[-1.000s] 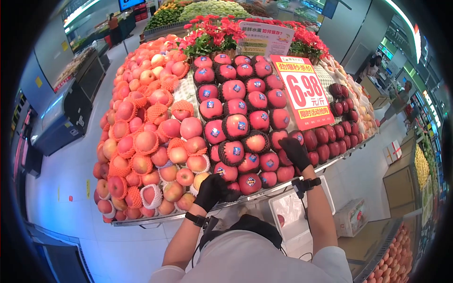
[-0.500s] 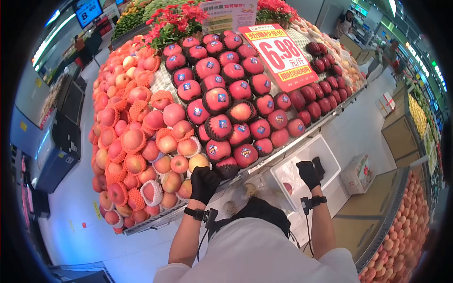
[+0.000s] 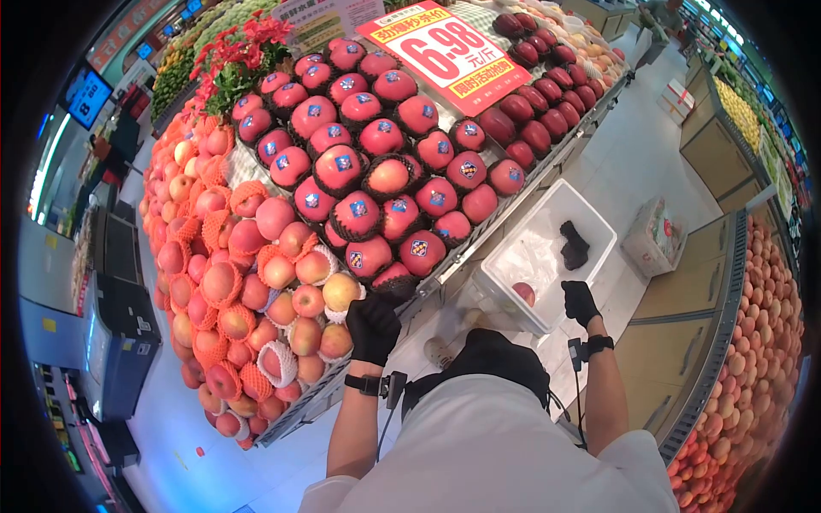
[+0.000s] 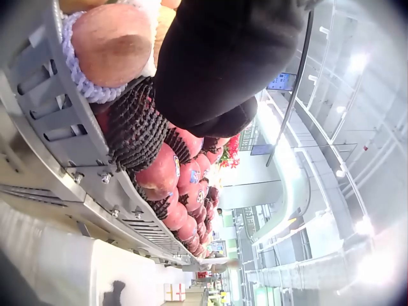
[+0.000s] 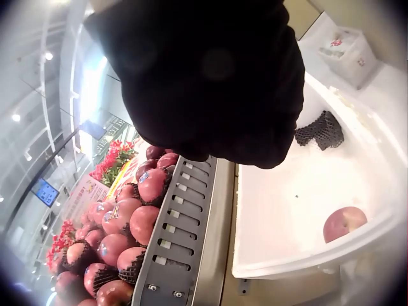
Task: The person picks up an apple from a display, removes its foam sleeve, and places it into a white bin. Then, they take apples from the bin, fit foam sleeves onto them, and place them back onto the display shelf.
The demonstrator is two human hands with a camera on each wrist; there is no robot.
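Note:
My left hand (image 3: 373,329), black-gloved with its fingers curled, is beside the display's front edge, close to a yellowish apple (image 3: 340,291) and an apple in dark netting (image 4: 135,124). No object shows in it. My right hand (image 3: 581,303), also gloved and curled, is over the near side of a white foam box (image 3: 505,256); nothing is seen in its grip, though the palm side is hidden. Inside the box lie one red apple (image 3: 524,293) and a piece of black netting (image 3: 573,245). Stickered red apples (image 3: 360,106) in dark nets fill the display's middle.
Apples in orange and white foam nets (image 3: 219,280) are piled at the left. A price sign (image 3: 445,53) stands over dark red apples (image 3: 535,136). Another white container (image 3: 654,237) is right of the box, near a stand of peach-coloured fruit (image 3: 744,359). A metal rail (image 4: 70,134) edges the display.
My right hand has come down from the red apples to the foam box. The view has turned right, bringing the box and right-hand stand further in; my left hand stays near the display's edge.

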